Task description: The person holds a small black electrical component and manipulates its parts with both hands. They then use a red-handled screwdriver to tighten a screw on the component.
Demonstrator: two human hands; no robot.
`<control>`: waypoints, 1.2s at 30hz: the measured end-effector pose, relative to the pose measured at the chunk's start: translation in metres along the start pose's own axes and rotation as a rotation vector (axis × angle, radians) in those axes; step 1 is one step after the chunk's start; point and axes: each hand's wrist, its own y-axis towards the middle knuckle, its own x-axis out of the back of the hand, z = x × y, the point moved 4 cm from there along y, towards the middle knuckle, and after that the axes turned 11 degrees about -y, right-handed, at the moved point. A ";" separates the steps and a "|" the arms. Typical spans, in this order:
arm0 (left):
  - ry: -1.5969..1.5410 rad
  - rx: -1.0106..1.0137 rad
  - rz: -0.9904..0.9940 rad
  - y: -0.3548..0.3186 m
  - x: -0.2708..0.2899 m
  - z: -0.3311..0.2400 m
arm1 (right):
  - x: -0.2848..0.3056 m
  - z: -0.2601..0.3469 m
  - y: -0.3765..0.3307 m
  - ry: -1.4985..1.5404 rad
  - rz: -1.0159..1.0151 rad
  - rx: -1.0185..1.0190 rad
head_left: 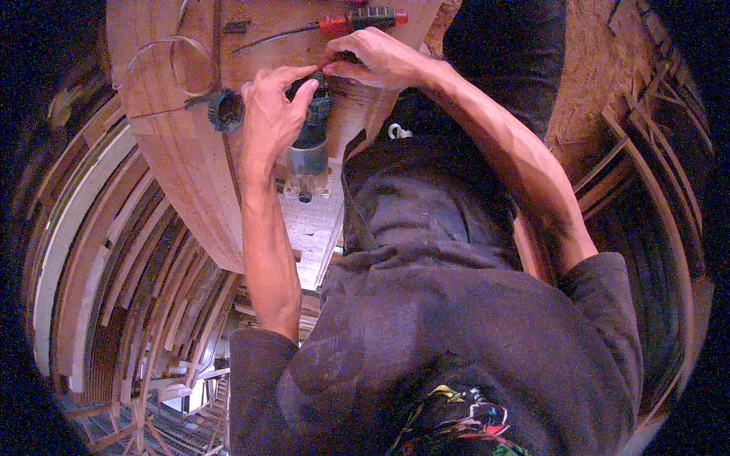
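Observation:
A cylindrical power tool with a dark teal and grey body [307, 157] lies on the wooden board, its narrow metal end toward me. At its far, dark end, my left hand [272, 102] curls with thumb and forefinger brought close together. My right hand [376, 59] reaches in from the right, its fingers pinched near the left fingertips. Whatever small part the fingertips hold is too dark and small to make out. Left of my left hand is a dark teal round cap [226, 110] with a cable running from it.
A screwdriver [363, 20] with a red and black handle lies beyond my hands. A looped cable [182, 64] rests on the wooden board [171, 152]. Many wooden strips [125, 258] are stacked at the left; more boards [646, 175] stand at the right.

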 end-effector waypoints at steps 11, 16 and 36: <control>-0.025 -0.002 0.032 0.006 0.001 0.001 | 0.010 -0.003 0.027 -0.255 0.235 0.130; -0.048 0.085 -0.034 0.008 0.000 -0.001 | -0.007 -0.015 0.029 -0.231 0.275 0.132; 0.287 -0.014 -0.043 0.011 -0.009 -0.040 | -0.015 0.000 0.010 -0.110 -0.073 0.126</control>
